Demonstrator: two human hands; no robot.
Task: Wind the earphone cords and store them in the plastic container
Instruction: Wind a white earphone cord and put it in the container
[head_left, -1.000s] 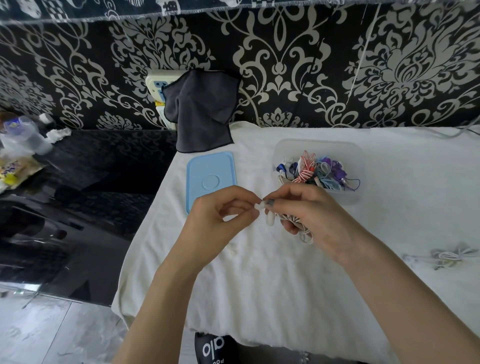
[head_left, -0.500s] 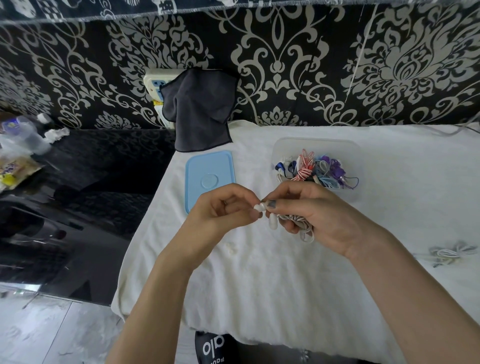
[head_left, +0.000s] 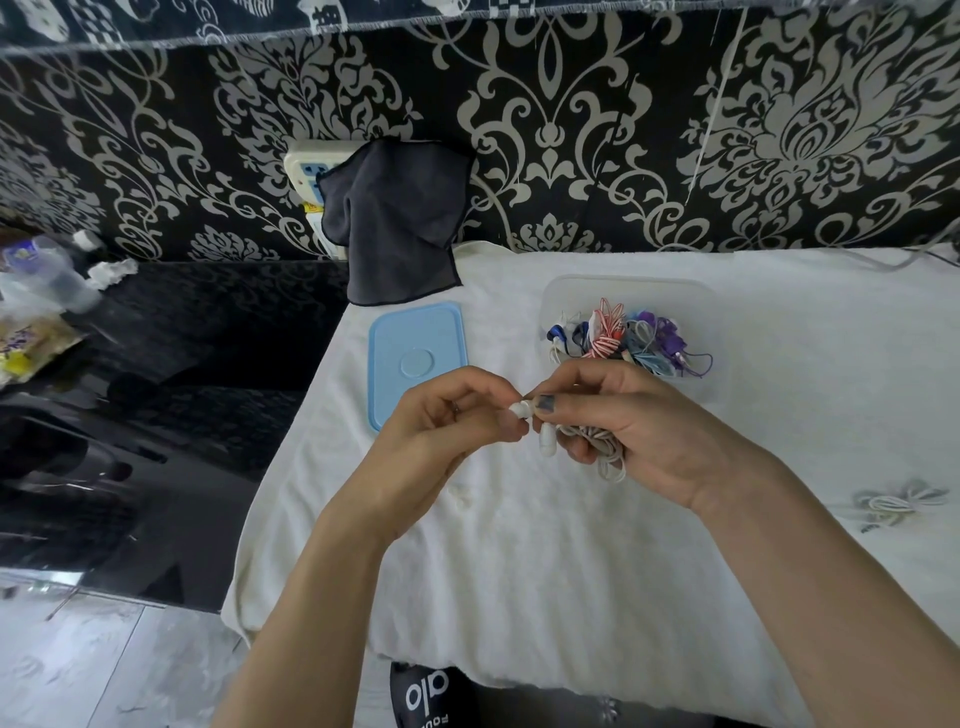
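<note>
White earphones (head_left: 592, 441) pinched between hands, container (head_left: 628, 291) behind

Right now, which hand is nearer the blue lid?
Left. The left hand sits just in front of the blue lid, its knuckles overlapping the lid's near right corner in view. The right hand is farther right, in front of the plastic container.

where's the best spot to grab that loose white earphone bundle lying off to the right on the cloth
Pinch the white earphone bundle across its narrow wound middle, coming straight down from above. It lies flat on the white cloth with loops fanning out either side, so the middle likely keeps it together.
</note>
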